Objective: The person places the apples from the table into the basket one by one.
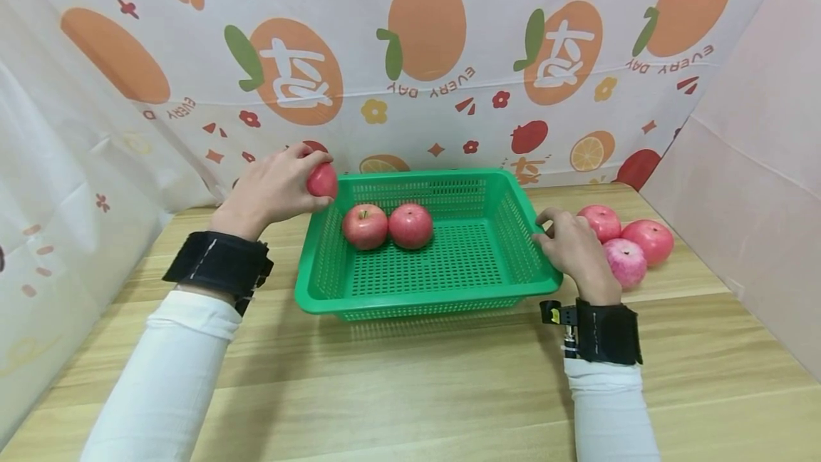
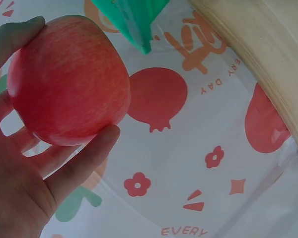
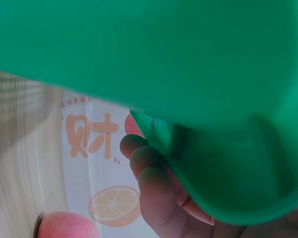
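Observation:
A red apple [image 2: 69, 82] is held in my left hand [image 1: 279, 187], thumb and fingers spread round its sides, beside the far left corner of the green plastic basket [image 1: 420, 301]. Two more red apples, one [image 1: 365, 227] with its stem up and another [image 1: 410, 226] right against it, sit inside the basket toward the left. On the basket's right side, my right hand [image 1: 573, 247] grips the rim with bent fingers. The right wrist view shows the fingers [image 3: 156, 188] along the green rim, with the palm mostly hidden.
Right of the basket, three apples cluster on the wooden table [image 1: 410, 391]: one at the back [image 1: 601, 222], one at the right [image 1: 649, 242] and a paler pink one [image 1: 625, 262] in front. A fruit-print sheet [image 1: 426, 113] hangs behind the basket.

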`<state>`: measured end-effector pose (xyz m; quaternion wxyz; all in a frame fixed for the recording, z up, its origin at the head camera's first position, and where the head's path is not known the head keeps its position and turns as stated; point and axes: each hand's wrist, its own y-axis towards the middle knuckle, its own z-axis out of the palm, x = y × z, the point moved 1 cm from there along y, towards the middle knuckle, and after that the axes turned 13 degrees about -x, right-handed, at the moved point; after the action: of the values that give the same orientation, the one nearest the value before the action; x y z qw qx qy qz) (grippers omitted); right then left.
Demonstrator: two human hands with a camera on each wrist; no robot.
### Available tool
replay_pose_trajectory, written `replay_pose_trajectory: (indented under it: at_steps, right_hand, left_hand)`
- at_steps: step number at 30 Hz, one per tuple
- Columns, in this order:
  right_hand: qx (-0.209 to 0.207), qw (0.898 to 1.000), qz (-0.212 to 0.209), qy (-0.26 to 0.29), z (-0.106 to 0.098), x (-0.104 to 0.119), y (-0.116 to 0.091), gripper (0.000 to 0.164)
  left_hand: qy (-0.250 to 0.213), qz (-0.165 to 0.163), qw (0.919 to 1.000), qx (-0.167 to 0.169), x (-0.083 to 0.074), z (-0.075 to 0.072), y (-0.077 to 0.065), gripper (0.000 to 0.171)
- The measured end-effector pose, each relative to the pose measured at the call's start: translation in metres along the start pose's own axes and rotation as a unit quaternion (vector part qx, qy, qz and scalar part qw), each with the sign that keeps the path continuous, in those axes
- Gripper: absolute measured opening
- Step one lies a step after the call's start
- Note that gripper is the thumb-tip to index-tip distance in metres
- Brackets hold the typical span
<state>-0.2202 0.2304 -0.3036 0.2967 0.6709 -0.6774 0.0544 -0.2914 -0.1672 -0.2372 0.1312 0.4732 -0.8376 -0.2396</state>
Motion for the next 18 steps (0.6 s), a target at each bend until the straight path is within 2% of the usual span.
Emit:
replay_pose_trajectory:
  at_steps: [5, 11, 18]
  right_hand:
    - [0.001, 1.0, 0.002, 0.004, 0.0, 0.0, 0.0, 0.027]
    - [0.004, 1.0, 0.003, 0.006, 0.001, 0.0, 0.0, 0.027]
    - [0.002, 1.0, 0.001, 0.002, 0.0, 0.0, 0.0, 0.027]
  left_hand:
    - [-0.005, 0.015, 0.9998, -0.012, -0.005, 0.0, 0.004, 0.056]
    - [-0.011, 0.004, 0.9999, 0.005, -0.01, 0.0, 0.006, 0.057]
    - [-0.007, 0.008, 0.9999, 0.012, -0.015, 0.0, 0.011, 0.058]
